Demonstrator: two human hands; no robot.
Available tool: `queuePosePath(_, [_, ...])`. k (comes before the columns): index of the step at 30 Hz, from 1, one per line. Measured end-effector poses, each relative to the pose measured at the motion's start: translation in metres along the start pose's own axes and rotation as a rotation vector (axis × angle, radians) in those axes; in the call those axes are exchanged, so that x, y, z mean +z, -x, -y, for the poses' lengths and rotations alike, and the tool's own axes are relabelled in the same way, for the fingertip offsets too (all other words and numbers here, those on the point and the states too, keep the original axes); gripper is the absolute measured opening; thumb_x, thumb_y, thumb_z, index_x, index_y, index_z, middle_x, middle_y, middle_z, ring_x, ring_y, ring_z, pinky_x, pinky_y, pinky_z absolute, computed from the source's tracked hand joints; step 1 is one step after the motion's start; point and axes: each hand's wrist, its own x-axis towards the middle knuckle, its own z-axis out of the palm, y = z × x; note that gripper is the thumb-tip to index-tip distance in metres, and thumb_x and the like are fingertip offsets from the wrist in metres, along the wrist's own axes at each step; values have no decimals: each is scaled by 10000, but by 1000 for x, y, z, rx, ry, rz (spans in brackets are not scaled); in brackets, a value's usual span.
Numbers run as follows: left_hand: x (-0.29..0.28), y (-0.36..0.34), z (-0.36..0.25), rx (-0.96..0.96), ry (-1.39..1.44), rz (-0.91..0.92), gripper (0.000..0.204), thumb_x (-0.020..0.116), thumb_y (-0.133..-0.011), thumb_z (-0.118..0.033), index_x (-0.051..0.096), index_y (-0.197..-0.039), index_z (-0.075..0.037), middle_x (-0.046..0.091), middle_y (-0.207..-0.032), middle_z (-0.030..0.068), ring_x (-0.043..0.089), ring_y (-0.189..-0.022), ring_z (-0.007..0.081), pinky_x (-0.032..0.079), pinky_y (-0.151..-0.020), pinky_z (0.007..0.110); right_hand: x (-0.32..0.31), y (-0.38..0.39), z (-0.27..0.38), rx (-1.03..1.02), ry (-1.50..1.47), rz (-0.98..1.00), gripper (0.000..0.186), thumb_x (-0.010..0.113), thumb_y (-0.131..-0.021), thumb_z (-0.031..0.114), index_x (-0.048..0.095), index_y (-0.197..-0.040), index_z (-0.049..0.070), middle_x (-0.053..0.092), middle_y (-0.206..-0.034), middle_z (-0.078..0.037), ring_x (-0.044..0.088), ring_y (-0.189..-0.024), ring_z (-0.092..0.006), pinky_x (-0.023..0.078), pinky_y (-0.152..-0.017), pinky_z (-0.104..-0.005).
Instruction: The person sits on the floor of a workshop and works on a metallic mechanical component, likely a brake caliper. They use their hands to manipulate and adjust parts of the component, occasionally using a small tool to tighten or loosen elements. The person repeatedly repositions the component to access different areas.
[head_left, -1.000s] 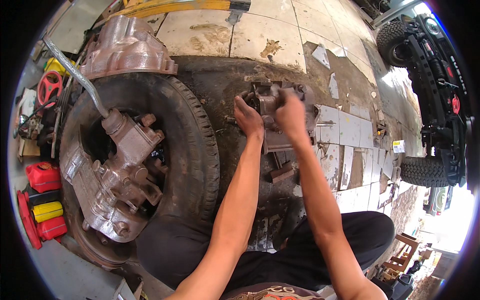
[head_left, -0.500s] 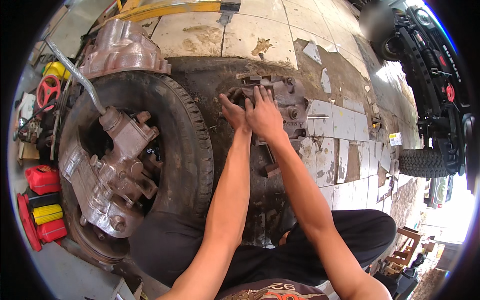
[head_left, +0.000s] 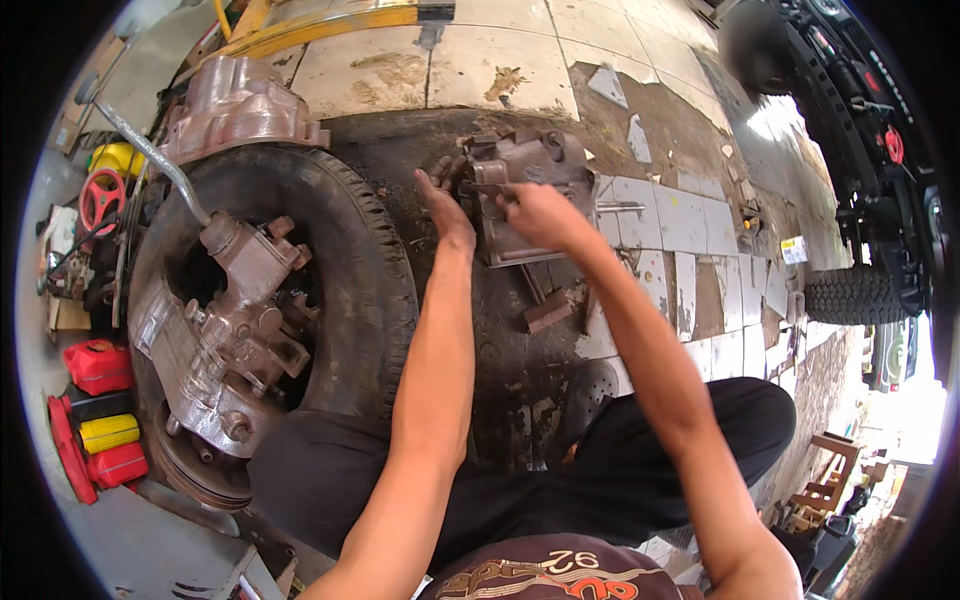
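Note:
My left hand (head_left: 447, 212) is at the left side of a rusty brown metal housing (head_left: 540, 165), thumb and fingers apart, fingertips bent at its edge; I cannot tell whether they press on it. My right hand (head_left: 540, 215) lies over the front of the housing, its fingers closed around a small dark piece at the left end that I cannot make out. A shaft (head_left: 620, 207) sticks out to the housing's right. Below the housing lies a metal bar with a block (head_left: 545, 312) at its lower end.
At left, a tire (head_left: 365, 270) holds a metal assembly (head_left: 240, 330) with a long lever; another casting (head_left: 235, 110) sits behind it, red and yellow containers (head_left: 100, 365) beside it. Broken tiles (head_left: 680, 215) cover the right floor; a dark vehicle (head_left: 870, 160) stands beyond. My foot (head_left: 590, 390) is below.
My right hand has gone from lying flat on the housing, fingers stretched, to curled fingers. My left thumb has lifted away. The housing and both hands now appear higher and farther left in the view.

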Motion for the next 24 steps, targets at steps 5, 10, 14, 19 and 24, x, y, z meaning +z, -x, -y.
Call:
queuePosePath(5, [9, 8, -2, -12, -109, -28, 749, 206, -992, -641, 441, -1382, -46, 615, -1289, 145, 514, -1241, 256, 367, -1068, 391, -90, 2, -21, 217, -339, -157, 401, 546, -957, 307, 677, -1049, -60, 708, -904, -226, 690, -853, -270, 516, -779, -390])
queuePosePath(10, [18, 21, 8, 284, -344, -257, 444, 552, -996, -391, 721, -868, -1, 648, -790, 53, 546, -717, 132, 435, -679, 340, -85, 14, -95, 206, -678, -662, 430, 604, -942, 333, 677, -1059, -74, 709, -914, -126, 643, -792, -165, 506, -731, -320])
queuePosePath(14, [14, 43, 0, 397, -705, -285, 571, 528, -997, -454, 582, -625, -24, 506, -549, 7, 414, -514, 122, 355, -520, 379, -49, 36, -149, 422, -1083, -837, 400, 711, -890, 293, 660, -1047, -71, 682, -880, -90, 645, -748, -161, 524, -662, -311])
queuePosePath(19, [5, 54, -2, 470, -846, -229, 536, 520, -995, -479, 616, -760, -7, 577, -678, 40, 462, -597, 132, 384, -584, 371, -3, 48, -202, 580, -1168, -885, 218, 721, -822, 146, 633, -852, -51, 649, -776, -109, 625, -572, -205, 514, -491, -345])
queuePosePath(24, [-13, 54, -2, 515, -869, -147, 527, 515, -994, -490, 663, -969, 15, 660, -895, 88, 560, -800, 161, 448, -751, 343, 31, 49, -196, 703, -851, -660, 371, 653, -832, 134, 537, -1148, -21, 593, -708, -79, 593, -531, -161, 449, -427, -306])
